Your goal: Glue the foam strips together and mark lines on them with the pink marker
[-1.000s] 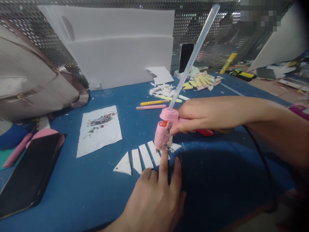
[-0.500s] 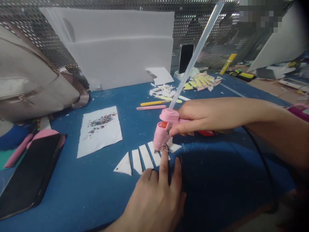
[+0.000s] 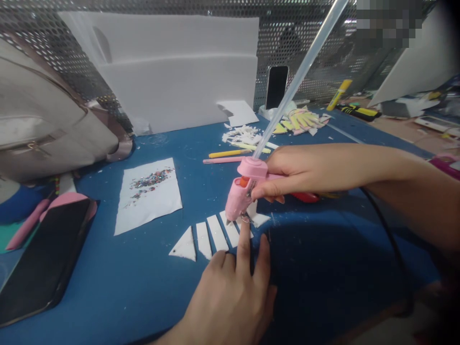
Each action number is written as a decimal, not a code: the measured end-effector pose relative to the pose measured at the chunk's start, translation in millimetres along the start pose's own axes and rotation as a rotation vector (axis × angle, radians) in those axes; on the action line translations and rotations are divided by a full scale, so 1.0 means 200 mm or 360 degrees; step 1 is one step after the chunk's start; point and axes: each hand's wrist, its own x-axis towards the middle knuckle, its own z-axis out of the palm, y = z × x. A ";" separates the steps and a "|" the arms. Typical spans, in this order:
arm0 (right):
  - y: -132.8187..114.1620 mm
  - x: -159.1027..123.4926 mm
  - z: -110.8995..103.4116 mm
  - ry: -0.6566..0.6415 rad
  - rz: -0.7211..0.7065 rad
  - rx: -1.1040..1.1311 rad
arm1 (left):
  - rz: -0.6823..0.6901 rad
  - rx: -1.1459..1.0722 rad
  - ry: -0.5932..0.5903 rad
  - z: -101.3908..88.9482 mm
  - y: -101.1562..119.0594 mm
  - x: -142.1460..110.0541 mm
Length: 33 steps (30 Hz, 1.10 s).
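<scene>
My right hand point(image 3: 287, 175) grips a pink hot glue gun point(image 3: 239, 199), tilted nozzle-down. A long clear glue stick point(image 3: 302, 79) rises from its back. The nozzle is over the white strips of a fish shape cut in separate pieces: a triangular head point(image 3: 184, 245) with a dark dot, several slanted strips point(image 3: 216, 232) and a tail point(image 3: 260, 220). My left hand point(image 3: 230, 292) lies low in front of them, holding nothing, its index finger stretched to a strip beside the nozzle. The glue gun and that finger partly hide the rear strips.
Glitter lies on white paper point(image 3: 147, 211) at left, near a black phone point(image 3: 46, 258) and a bag point(image 3: 46, 115). Behind are pens point(image 3: 226, 154), white scraps point(image 3: 242, 134), another phone point(image 3: 276, 86) and white boards point(image 3: 179, 91). A black cord point(image 3: 388, 239) runs at right.
The glue gun's nozzle has shifted slightly left along the strips, and its glue stick leans further right. My left hand stays in place.
</scene>
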 end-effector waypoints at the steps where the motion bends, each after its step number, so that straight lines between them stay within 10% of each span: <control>1: 0.00 0.00 0.00 0.0009 -0.0024 0.0007 | 0.0000 0.0004 0.0007 0.00 0.00 0.00; 33: -0.02 -0.02 -0.01 -0.0029 0.0117 -0.0042 | 0.0012 0.0016 0.0054 0.01 -0.01 -0.01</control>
